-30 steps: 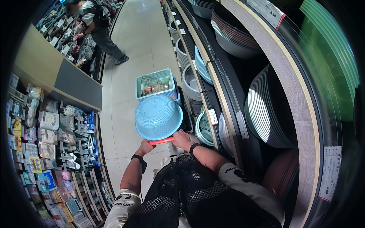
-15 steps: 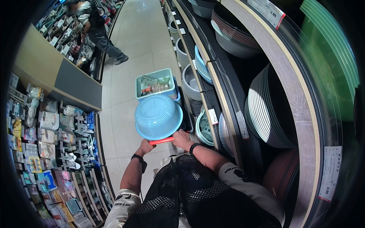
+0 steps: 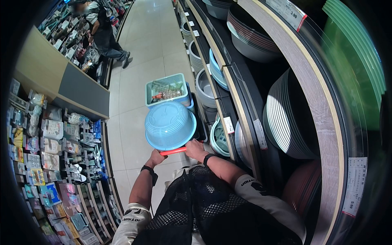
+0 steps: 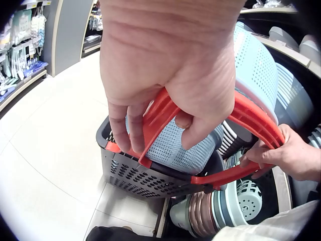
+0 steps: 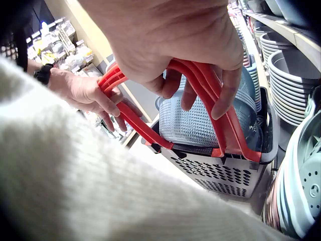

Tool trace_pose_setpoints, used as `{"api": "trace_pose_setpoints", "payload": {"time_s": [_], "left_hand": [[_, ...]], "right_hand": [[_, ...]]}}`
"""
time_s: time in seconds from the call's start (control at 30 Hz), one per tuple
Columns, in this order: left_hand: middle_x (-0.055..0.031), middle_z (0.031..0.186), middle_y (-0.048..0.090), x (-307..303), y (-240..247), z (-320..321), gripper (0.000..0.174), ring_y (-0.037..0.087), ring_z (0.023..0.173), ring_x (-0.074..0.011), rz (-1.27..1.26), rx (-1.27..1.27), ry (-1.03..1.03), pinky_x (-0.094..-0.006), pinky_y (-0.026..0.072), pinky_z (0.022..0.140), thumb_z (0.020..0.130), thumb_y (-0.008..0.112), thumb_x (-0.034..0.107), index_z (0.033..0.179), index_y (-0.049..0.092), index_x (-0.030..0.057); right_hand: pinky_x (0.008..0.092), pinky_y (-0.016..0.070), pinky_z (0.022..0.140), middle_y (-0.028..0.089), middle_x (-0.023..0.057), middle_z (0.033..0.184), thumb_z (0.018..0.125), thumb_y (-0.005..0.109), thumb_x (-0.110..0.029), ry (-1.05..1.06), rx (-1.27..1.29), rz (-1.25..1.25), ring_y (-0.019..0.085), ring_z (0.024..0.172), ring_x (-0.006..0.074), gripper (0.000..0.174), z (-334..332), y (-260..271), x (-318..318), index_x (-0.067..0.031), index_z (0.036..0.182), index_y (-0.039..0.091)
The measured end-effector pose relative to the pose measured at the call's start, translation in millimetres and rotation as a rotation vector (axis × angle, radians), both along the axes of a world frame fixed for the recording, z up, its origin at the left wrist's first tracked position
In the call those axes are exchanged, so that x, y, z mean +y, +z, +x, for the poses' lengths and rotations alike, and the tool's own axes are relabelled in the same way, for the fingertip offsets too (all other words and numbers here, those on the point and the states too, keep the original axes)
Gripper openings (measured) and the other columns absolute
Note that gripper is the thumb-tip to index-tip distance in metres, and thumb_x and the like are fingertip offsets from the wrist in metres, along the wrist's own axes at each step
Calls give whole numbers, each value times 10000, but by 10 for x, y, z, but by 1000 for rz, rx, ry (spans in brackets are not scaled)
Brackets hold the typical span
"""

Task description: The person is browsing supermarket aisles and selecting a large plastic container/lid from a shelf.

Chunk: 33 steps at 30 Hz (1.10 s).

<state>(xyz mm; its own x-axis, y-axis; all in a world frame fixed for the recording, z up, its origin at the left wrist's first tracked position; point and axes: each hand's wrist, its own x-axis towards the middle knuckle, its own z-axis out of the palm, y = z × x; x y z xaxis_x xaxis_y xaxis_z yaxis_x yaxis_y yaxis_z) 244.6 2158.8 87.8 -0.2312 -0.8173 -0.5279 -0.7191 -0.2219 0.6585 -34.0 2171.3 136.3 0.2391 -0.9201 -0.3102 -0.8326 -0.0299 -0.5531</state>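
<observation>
Both hands are on the red handle [image 3: 175, 151] of a dark grey shopping basket [image 4: 135, 176]. The left hand [image 3: 155, 158] curls round the handle's left part; in the left wrist view this hand [image 4: 168, 70] has its thumb and fingers about the red bar. The right hand [image 3: 195, 150] grips the right part, and in the right wrist view its fingers hook over the bar from above [image 5: 185, 55]. A light blue perforated colander [image 3: 170, 124] lies upside down over the basket. Beyond it is a pale green rectangular basket [image 3: 148, 94] holding clear packaged items.
Shelves on the right carry stacked basins [image 3: 281, 116] and tubs [image 3: 205, 87], close beside the shopping basket. Small packaged goods hang on a rack [image 3: 51, 157] to the left. A person in dark clothes [image 3: 105, 36] stands farther up the tiled aisle [image 3: 141, 49], at the left-hand display.
The person up the aisle has shifted their legs and turned slightly, with an arm lowered from the display. The two hands, the handle and the colander have stayed in place.
</observation>
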Motion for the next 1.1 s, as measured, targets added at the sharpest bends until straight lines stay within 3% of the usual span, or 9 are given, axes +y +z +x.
{"api": "trace_pose_setpoints", "payload": {"time_s": [0.1,0.17,0.6,0.67,0.9,0.97,1.1], "left_hand": [[-105,954,753,-12,-16,8,315,712,911,-244,14,-32,-17,-367,554,841,731,822,104,1024,724,42],[-105,956,753,0,-48,19,316,711,909,-245,1,-13,-2,-366,553,840,732,822,105,1025,724,43],[-112,949,748,6,19,-6,317,704,888,-246,-13,15,1,-366,550,819,731,812,102,1028,719,42],[-110,950,749,5,26,-10,318,705,888,-248,-12,2,-1,-366,551,820,731,812,103,1029,720,43],[-100,936,744,4,-22,1,326,704,884,-251,-61,35,-40,-369,552,825,721,816,115,1019,708,40],[-98,927,742,7,-43,10,314,703,880,-249,-59,34,-29,-368,552,824,721,815,116,1007,710,42],[-91,905,739,6,-91,25,277,700,866,-243,-38,21,3,-362,551,819,723,808,112,974,712,45]], "right_hand": [[481,543,947,726,251,1007,810,635,-101,6,4,-1,656,1108,395,181,0,-3,-12,8,896,751],[484,522,985,693,245,1118,814,624,-115,36,27,100,625,1148,384,246,-10,16,-40,-4,1005,733],[491,540,958,694,251,1116,815,639,-130,28,24,93,638,1137,383,234,-10,49,-29,-14,990,745],[478,540,955,725,248,1035,820,635,-110,-1,11,35,654,1122,390,185,-1,44,-10,-1,907,757],[488,541,958,696,249,1106,807,644,-121,34,18,83,640,1129,387,230,-12,27,-31,-13,984,745],[482,539,952,726,248,1025,822,629,-102,2,4,30,654,1116,395,186,-7,43,-11,3,909,756],[483,542,950,727,246,1026,821,634,-104,-3,8,28,654,1115,393,186,-3,55,-12,5,908,756]]}}
